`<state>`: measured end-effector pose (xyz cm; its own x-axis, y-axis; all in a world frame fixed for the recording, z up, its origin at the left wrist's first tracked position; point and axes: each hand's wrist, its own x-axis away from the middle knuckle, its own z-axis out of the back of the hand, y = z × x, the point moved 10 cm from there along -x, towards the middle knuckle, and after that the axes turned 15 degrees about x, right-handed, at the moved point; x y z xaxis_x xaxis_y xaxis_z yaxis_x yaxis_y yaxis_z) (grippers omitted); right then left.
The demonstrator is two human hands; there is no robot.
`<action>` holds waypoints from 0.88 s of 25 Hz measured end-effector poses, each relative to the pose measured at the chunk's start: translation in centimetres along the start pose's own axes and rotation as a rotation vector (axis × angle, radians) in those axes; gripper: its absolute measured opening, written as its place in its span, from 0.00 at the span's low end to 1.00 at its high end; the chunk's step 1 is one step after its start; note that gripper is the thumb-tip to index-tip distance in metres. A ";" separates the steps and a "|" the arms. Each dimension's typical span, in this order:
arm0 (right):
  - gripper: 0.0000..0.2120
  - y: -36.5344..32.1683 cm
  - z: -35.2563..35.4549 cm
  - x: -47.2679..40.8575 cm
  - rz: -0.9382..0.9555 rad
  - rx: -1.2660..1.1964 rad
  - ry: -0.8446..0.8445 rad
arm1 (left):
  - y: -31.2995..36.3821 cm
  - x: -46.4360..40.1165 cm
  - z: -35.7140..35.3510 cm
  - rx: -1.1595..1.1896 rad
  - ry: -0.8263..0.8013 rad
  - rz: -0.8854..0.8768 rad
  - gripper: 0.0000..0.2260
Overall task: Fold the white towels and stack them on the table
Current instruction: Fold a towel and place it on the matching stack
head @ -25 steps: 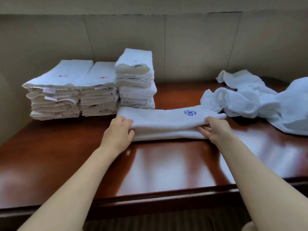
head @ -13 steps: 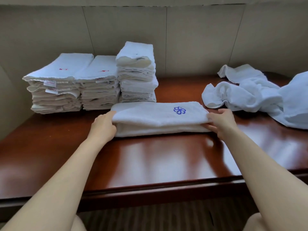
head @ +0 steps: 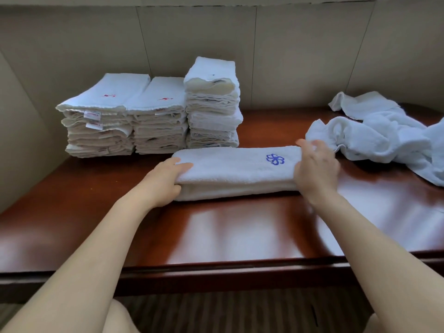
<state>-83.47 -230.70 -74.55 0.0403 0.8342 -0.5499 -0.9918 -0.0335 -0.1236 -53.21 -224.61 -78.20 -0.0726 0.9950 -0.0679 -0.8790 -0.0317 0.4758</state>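
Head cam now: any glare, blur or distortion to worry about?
Head view: broad window-like glare on the glossy table; right hand motion-blurred at the fingertips; left hand and folded towel sharp; wide-angle bowing bends the wall panels.

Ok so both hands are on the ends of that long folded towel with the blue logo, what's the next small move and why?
Probably bring one end over to the other, halving it. The folded towel lies long and flat, held by the left hand and right hand, and is much wider than the rightmost stack behind it.
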 end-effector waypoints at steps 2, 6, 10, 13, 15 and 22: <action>0.22 -7.0 1.6 1.8 0.335 -0.194 0.080 | 1.0 0.2 0.6 0.067 0.057 -0.070 0.28; 0.16 -18.1 2.2 8.2 0.742 -0.214 0.096 | -0.4 1.5 0.7 0.607 -0.114 0.053 0.24; 0.02 -19.9 2.8 9.7 0.643 -0.337 0.135 | -6.5 0.5 4.3 1.109 0.276 0.254 0.11; 0.11 -20.5 0.2 10.7 0.523 -0.439 -0.152 | -8.5 -2.3 4.2 1.027 0.406 0.287 0.14; 0.16 -20.6 -1.2 11.1 0.433 -0.474 -0.292 | -7.8 -4.4 2.7 0.975 0.325 0.243 0.16; 0.17 -20.9 -2.7 9.9 0.193 -0.467 -0.387 | -7.0 -7.0 0.4 0.967 0.235 0.183 0.06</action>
<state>-61.98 -223.23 -79.60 -0.2675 0.9248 -0.2705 -0.8159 -0.3667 -0.4471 -46.37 -231.35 -80.73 -0.3502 0.9356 -0.0441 -0.0939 0.0117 0.9955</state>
